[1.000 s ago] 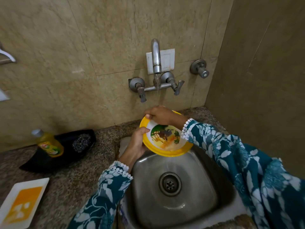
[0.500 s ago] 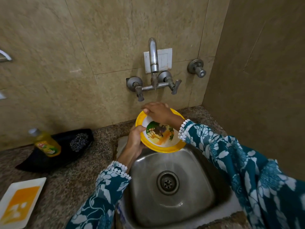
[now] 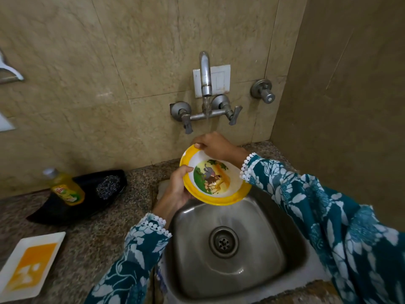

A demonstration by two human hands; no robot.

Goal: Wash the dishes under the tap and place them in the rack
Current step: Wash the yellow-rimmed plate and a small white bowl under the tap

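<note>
At frame centre, the left hand [image 3: 178, 188] and right hand [image 3: 215, 146] both grip the yellow-rimmed plate [image 3: 215, 179] under the running tap [image 3: 205, 73].

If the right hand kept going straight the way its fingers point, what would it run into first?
The right hand grips the far rim of the yellow bowl, fingers aimed left and toward the wall. Beyond the rim, it would probably meet the tap's left handle or the tiled wall; depth is unclear.
</note>
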